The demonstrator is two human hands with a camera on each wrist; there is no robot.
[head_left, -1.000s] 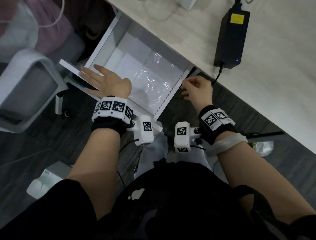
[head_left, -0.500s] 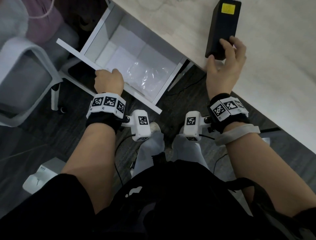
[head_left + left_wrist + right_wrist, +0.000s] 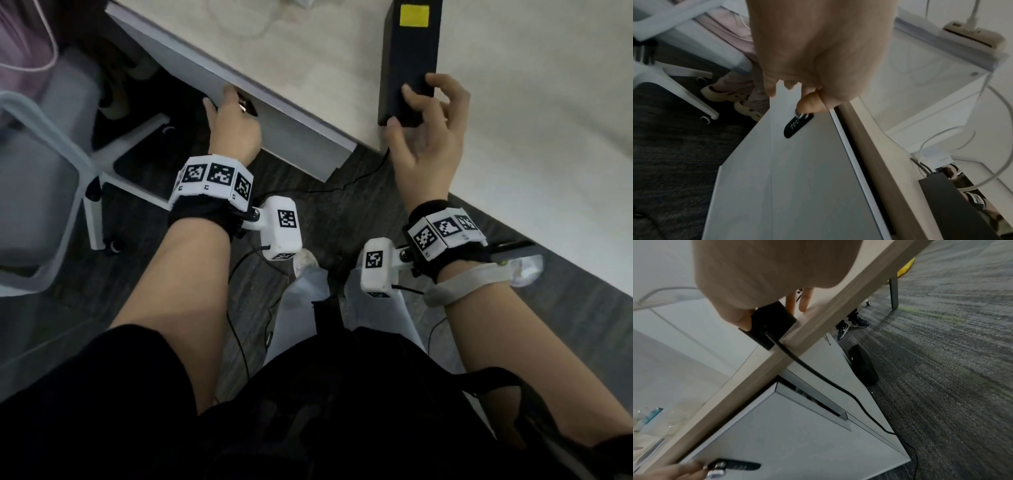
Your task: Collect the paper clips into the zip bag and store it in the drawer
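The white drawer front (image 3: 274, 113) lies flush under the desk edge, so the zip bag and paper clips are out of sight. My left hand (image 3: 233, 120) is on the drawer front, fingers curled over its edge (image 3: 777, 91), thumb beside the black lock plate (image 3: 797, 125). My right hand (image 3: 428, 137) is up on the desk (image 3: 548, 137), thumb and bent fingers on either side of the near end of a black power adapter (image 3: 407, 51). In the right wrist view the thumb presses the adapter's (image 3: 772, 322) side.
The adapter's black cable (image 3: 818, 373) drops over the desk edge, across the cabinet to the carpet. A white swivel chair (image 3: 51, 171) stands to the left. My knees and a black bag fill the near floor. A white cable lies on the desk.
The drawer, open a second ago with the bag inside, has been pushed shut by my left hand. My right hand rose from the drawer's corner to the power adapter.
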